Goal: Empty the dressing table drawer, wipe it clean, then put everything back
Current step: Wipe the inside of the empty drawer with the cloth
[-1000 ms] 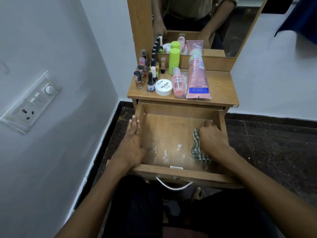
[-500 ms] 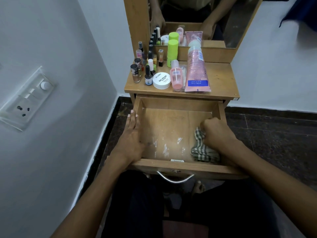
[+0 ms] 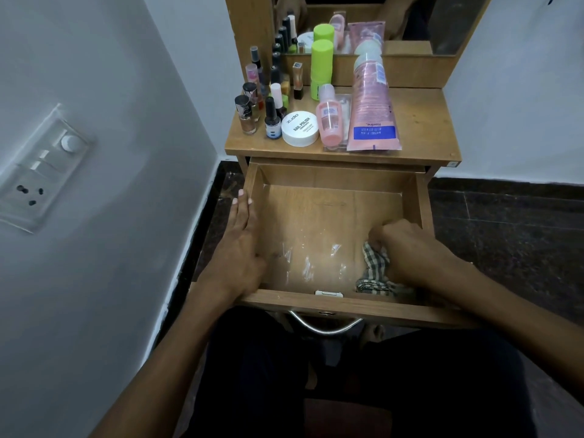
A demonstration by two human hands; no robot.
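Note:
The wooden drawer (image 3: 331, 175) of the dressing table is pulled out, holding only the cloth; its floor shows pale smears. My right hand (image 3: 407, 251) grips a checked cloth (image 3: 374, 268) against the drawer floor near the front right corner. My left hand (image 3: 241, 248) lies flat with straight fingers along the drawer's left wall. On the tabletop (image 3: 420, 121) stand several nail polish bottles (image 3: 271, 118), a white jar (image 3: 299, 128), a pink bottle (image 3: 330, 121), a green bottle (image 3: 320, 67) and a pink tube (image 3: 373, 99).
A mirror (image 3: 410, 20) rises behind the tabletop. A white wall with a switch panel (image 3: 41, 165) runs close on the left. Dark stone floor (image 3: 505, 232) lies to the right. A metal handle (image 3: 325, 327) hangs under the drawer front, above my lap.
My right hand has drawn the cloth from the drawer's right wall toward the front right corner. The camera view has tilted down a little. My left hand has stayed on the left wall.

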